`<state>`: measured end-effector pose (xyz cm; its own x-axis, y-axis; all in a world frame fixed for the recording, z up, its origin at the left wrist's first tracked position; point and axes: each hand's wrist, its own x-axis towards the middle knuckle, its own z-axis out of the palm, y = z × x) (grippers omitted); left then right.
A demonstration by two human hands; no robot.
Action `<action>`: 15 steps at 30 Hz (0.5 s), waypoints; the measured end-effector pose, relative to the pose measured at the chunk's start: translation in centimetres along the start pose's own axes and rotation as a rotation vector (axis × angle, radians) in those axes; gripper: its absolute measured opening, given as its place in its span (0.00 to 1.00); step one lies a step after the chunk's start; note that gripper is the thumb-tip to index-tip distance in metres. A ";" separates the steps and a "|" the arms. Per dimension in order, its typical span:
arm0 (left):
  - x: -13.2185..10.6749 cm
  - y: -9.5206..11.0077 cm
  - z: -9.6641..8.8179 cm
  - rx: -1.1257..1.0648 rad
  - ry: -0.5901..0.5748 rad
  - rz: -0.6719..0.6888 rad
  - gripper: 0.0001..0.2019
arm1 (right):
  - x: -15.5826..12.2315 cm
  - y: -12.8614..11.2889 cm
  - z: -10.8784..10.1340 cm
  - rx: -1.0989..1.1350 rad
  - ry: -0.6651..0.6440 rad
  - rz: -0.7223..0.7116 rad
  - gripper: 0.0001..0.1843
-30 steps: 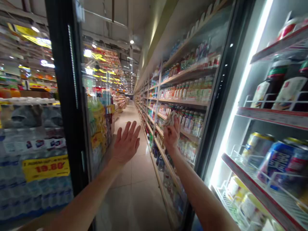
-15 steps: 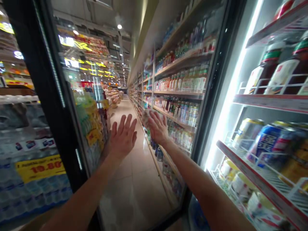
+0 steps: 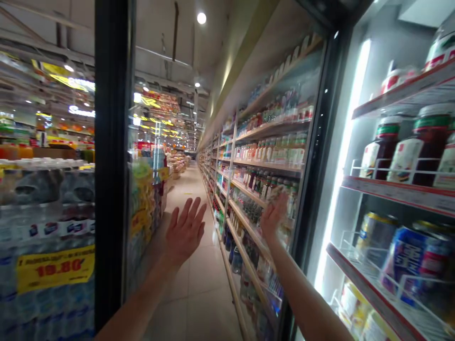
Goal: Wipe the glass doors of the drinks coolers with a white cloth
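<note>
Open glass door (image 3: 170, 118) of a shop fridge (image 3: 355, 142), seen from just behind it. The pane is clear and lightly reflective, filling the middle of the view. It is bounded on the left by a broad black upright frame (image 3: 112, 166) and on the right by a second black edge next to the lit fridge wall. Through the pane runs a long aisle floor (image 3: 199, 293), pale and tiled, with stocked aisle shelves (image 3: 263, 166) along its right side. To the left of the black frame stand stacked packs of water bottles (image 3: 42, 189), carrying a yellow price tag (image 3: 53, 267). At the right, the fridge interior shows a red-edged wire shelf (image 3: 398, 189) with dark bottles (image 3: 423, 147) upright on it, and cans (image 3: 408, 253) lying on their sides on the shelf below. The left hand (image 3: 185, 232) is raised with the palm towards the pane at mid-height, between the two black edges. Its fingers (image 3: 194, 213) are spread wide and hold nothing. The right hand (image 3: 273, 218) is raised to the pane close to the right-hand edge, well apart from the left hand, with open glass between them. A pale cloth (image 3: 280, 194) shows blurred at its fingertips. Whether those fingers grip the cloth or only press it flat cannot be told. Room for movement lies across the pane between the frame edges; the fridge shelves crowd the right side.
</note>
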<state>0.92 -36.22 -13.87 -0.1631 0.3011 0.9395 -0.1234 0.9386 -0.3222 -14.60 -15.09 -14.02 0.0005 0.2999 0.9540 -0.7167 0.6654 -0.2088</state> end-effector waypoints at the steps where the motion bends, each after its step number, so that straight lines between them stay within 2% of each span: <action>1: 0.0 0.0 0.0 0.005 0.006 0.002 0.33 | 0.1 0.2 -0.1 -0.008 0.044 0.066 0.30; 2: 0.0 0.0 0.0 0.012 0.011 0.006 0.33 | 0.0 0.2 -0.2 -0.001 0.042 0.067 0.30; 3: 0.0 0.0 0.0 0.021 0.018 0.012 0.33 | -0.5 -0.1 -0.3 0.019 -0.016 -0.002 0.31; 6: 0.0 -0.1 0.2 0.027 0.028 0.006 0.34 | -2.3 -0.2 -0.6 0.081 -0.286 -0.343 0.32; 7: 0.0 -0.2 0.2 0.023 0.027 0.008 0.34 | -2.6 0.4 -0.7 0.076 -0.314 -0.378 0.32; 8: -0.1 -0.3 0.3 0.020 0.024 0.010 0.34 | -2.5 1.5 -0.9 0.057 -0.292 -0.340 0.31; 12: -0.3 -0.6 0.6 0.020 0.012 0.012 0.34 | 0.1 7.2 -1.4 -0.038 0.024 0.095 0.30; 13: -0.4 -0.7 0.7 0.016 0.006 0.005 0.34 | 0.6 7.8 -1.5 -0.043 0.060 0.139 0.30; 15: -0.5 -0.7 0.8 -0.002 0.005 -0.007 0.34 | 0.5 7.2 -1.4 -0.033 0.026 0.107 0.30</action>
<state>0.27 -37.17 -14.20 -0.1569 0.2950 0.9425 -0.1230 0.9411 -0.3151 -18.81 -9.16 -15.33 -0.0559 0.3878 0.9200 -0.6901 0.6509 -0.3163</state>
